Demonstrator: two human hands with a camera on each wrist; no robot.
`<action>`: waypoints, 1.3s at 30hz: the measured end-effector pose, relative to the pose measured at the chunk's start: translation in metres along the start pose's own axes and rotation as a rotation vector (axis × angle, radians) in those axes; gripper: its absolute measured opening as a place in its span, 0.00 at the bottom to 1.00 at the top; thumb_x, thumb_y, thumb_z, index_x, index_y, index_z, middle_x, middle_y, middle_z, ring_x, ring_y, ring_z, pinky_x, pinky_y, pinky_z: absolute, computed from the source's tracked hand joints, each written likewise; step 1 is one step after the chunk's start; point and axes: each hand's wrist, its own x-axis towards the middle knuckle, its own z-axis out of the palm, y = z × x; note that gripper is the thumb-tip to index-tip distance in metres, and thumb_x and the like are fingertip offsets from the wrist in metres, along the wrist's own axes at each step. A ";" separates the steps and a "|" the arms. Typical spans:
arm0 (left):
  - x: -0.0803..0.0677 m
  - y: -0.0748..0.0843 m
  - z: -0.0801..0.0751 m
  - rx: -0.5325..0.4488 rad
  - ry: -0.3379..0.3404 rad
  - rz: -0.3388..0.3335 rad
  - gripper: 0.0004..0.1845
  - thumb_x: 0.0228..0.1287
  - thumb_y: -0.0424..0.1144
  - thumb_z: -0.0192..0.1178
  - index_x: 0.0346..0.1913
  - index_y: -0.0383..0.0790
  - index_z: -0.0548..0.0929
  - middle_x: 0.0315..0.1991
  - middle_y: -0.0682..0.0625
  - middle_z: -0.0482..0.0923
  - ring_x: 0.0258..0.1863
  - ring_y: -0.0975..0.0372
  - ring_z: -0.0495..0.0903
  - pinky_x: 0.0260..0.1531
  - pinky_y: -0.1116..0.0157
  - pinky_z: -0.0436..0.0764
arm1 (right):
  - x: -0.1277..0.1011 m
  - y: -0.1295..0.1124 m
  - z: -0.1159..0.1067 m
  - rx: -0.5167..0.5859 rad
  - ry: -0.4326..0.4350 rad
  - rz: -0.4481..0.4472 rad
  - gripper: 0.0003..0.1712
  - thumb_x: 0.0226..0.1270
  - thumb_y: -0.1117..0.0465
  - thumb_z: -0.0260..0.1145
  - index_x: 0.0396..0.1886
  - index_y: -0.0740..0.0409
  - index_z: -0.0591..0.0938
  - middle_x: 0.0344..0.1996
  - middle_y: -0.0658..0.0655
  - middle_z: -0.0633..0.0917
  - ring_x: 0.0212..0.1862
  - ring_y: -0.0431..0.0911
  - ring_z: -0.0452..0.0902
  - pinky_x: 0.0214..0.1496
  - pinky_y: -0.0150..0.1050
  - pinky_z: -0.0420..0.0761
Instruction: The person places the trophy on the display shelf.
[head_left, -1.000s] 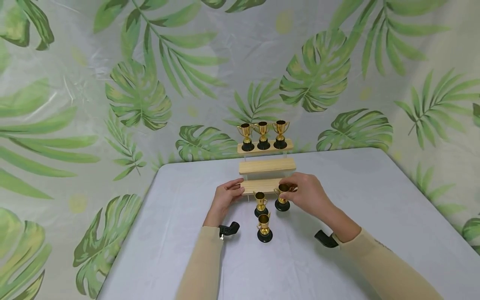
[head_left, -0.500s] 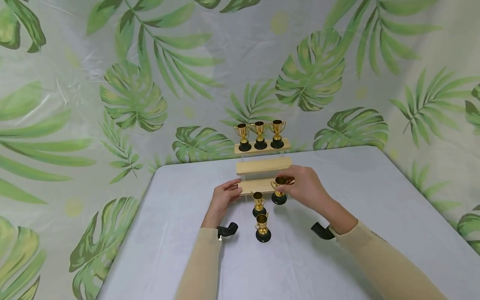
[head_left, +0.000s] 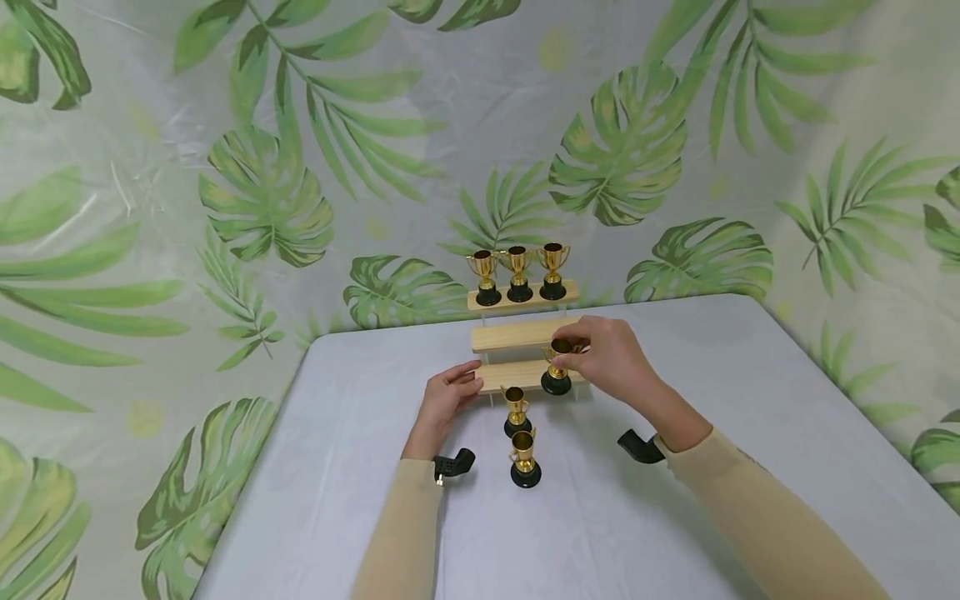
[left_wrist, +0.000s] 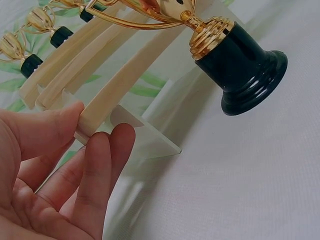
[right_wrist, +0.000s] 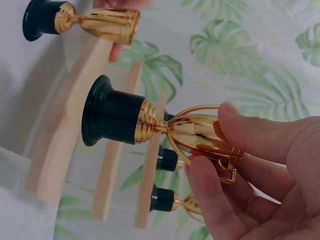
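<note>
Pinching and raising a gold, black-based trophy cup (right_wrist: 144, 121) higher in right fingers (right_wrist: 206, 182) at the lowest pale wooden shelf's (head_left: 513, 376) front edge, seemingly nearing placement, while pinching that shelf's left end in left fingers (left_wrist: 96, 162).

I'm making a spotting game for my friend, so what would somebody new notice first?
Probably the three shiny gold trophies lined up on the stand's top shelf. Next, perhaps the gold trophy with a black base held in the right hand near the lowest shelf, and the big green leaves covering the backdrop.
</note>
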 end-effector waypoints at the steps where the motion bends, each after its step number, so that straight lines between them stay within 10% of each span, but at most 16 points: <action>1: 0.000 0.000 0.000 -0.001 0.002 -0.001 0.21 0.60 0.28 0.70 0.57 0.38 0.86 0.47 0.43 0.85 0.40 0.62 0.84 0.44 0.64 0.85 | 0.001 0.000 -0.001 0.002 -0.002 0.004 0.17 0.56 0.59 0.81 0.46 0.54 0.90 0.36 0.49 0.86 0.37 0.44 0.82 0.36 0.43 0.83; 39: 0.002 -0.001 -0.003 0.014 -0.007 -0.012 0.21 0.61 0.30 0.71 0.57 0.41 0.86 0.49 0.44 0.84 0.42 0.62 0.85 0.48 0.62 0.84 | 0.059 -0.025 -0.017 -0.022 0.029 -0.005 0.22 0.58 0.55 0.80 0.53 0.53 0.88 0.40 0.52 0.86 0.40 0.46 0.80 0.38 0.46 0.81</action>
